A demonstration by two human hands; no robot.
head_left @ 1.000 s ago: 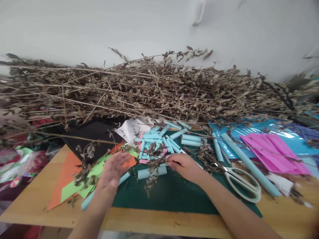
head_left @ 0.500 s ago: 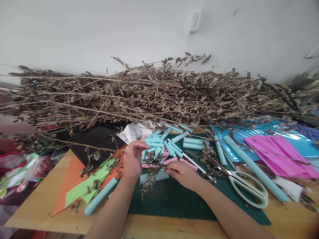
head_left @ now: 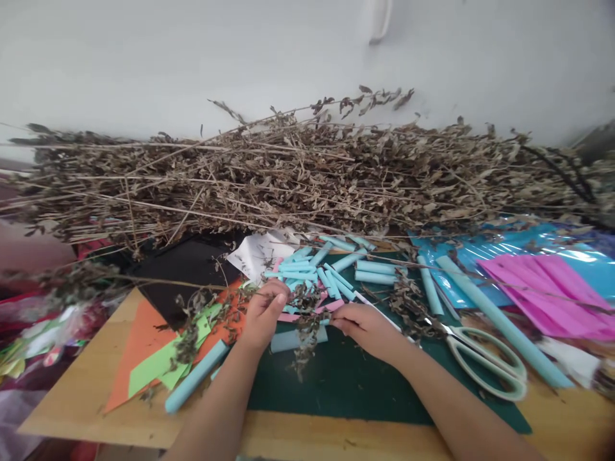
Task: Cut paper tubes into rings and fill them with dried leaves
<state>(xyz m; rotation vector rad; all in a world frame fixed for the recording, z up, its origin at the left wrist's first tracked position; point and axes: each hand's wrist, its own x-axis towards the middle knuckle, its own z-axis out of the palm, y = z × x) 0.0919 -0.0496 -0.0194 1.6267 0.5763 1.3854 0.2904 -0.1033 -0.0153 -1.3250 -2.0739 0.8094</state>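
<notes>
My left hand is closed in a pinch on a dried plant stem. Curled brown leaves hang from the stem between my hands, over a short pale-blue paper roll. On the other side of them my right hand has thumb and fingers pressed together at the stem; the exact grip point is small and partly hidden. Beyond the fingers lies a pile of short blue paper rolls with some pink ones. Green-handled scissors rest right of my right hand, on a dark green mat.
A wide heap of dried stalks lines the wall. On the left are orange paper, green paper strips, a black sheet and a long blue roll. Pink paper and another long roll lie right.
Both hands have shifted slightly right and up with the stem still between them. The hanging leaves have moved right. The camera view has tilted a little.
</notes>
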